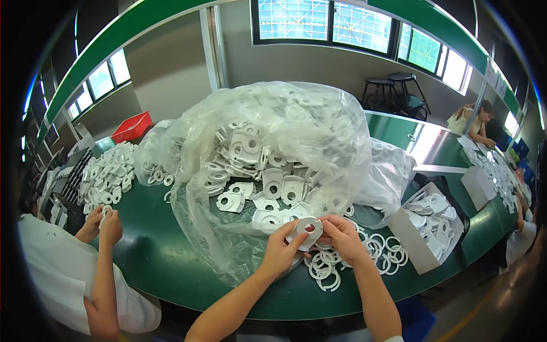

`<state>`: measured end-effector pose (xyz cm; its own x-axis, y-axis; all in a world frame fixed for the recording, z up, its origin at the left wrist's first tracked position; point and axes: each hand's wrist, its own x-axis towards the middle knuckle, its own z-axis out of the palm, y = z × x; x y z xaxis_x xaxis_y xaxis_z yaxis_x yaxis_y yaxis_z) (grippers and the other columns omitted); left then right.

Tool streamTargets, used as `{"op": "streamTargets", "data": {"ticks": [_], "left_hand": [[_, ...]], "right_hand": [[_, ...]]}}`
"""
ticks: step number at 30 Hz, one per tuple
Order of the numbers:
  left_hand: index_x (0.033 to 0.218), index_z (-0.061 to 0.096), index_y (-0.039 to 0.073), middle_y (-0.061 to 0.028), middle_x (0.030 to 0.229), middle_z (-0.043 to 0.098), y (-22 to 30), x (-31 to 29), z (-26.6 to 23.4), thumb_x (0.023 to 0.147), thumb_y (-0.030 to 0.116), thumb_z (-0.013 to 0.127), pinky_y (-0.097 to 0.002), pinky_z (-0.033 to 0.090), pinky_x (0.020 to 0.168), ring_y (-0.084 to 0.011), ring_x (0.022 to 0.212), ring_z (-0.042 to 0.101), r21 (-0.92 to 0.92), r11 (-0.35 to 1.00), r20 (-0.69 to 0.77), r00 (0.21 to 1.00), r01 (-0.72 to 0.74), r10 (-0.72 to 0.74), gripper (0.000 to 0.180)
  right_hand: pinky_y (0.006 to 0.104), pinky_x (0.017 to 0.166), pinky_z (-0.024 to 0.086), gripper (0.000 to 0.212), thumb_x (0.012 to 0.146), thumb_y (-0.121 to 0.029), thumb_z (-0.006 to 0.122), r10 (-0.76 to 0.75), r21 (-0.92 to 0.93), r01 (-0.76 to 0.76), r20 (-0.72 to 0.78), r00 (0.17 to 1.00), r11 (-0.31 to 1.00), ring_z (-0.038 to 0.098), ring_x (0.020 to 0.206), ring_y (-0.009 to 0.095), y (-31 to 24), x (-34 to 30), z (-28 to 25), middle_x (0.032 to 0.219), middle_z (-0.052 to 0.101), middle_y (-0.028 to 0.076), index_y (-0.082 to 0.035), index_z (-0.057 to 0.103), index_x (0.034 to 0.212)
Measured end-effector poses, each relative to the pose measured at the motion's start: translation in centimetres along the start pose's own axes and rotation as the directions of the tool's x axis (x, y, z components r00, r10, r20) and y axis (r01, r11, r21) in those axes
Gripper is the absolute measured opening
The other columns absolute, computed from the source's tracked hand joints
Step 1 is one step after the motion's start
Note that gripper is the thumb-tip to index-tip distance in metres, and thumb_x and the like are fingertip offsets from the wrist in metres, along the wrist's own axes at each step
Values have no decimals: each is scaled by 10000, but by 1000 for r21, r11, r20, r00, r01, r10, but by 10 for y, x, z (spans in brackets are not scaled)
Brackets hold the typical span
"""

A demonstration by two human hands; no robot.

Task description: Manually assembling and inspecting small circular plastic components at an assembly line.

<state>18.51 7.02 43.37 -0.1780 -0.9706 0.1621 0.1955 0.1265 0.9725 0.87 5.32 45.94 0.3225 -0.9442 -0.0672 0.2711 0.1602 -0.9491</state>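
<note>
A flat white plastic part (302,227) with a round hole is held up in front of the big clear bag, near the middle of the table. My left hand (279,249) grips it from the left, thumb across its face. Fingers of my right hand (345,239) are closed on its right edge. Just behind it, similar white parts (272,188) lie piled in the opening of the clear plastic bag (336,122). Loose white rings (329,280), some with a gap, lie on the table below and beside my right hand.
An open carton (415,244) of white parts stands to the right on the green table (228,296). On the left a co-worker's hands (108,225) hold a small white piece beside a heap of parts (108,171). A red bin (132,126) sits behind; more people work at far right.
</note>
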Motion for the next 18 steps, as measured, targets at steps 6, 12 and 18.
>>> {"op": "streamTargets", "data": {"ticks": [6, 12, 18], "left_hand": [[1052, 610, -12, -78, 909, 634, 13, -4, 4, 864, 54, 617, -260, 544, 554, -121, 732, 627, 54, 998, -66, 997, 31, -27, 199], [906, 669, 42, -74, 830, 627, 31, 3, -2, 694, -20, 712, -298, 493, 585, -197, 682, 603, 711, 490, -31, 674, -504, 738, 225], [1091, 604, 52, -74, 1058, 578, 28, 2, 18, 617, 35, 737, -348, 505, 681, -259, 887, 568, 812, 245, 257, 702, -530, 664, 492]], "right_hand": [[263, 793, 511, 204, 887, -32, 565, -116, -173, 120, 34, 993, 978, 632, 886, 140, 11, -4, -3, 925, 660, 83, 40, 561, 1078], [280, 876, 487, 238, 925, -80, 526, -294, 23, 299, -115, 949, 954, 629, 955, 187, 15, -17, 31, 1071, 633, 148, 56, 550, 1119], [174, 561, 400, 208, 932, -108, 508, -347, -71, 342, -301, 888, 937, 476, 624, 23, 14, -19, 51, 745, 557, -19, 20, 581, 1079]]}}
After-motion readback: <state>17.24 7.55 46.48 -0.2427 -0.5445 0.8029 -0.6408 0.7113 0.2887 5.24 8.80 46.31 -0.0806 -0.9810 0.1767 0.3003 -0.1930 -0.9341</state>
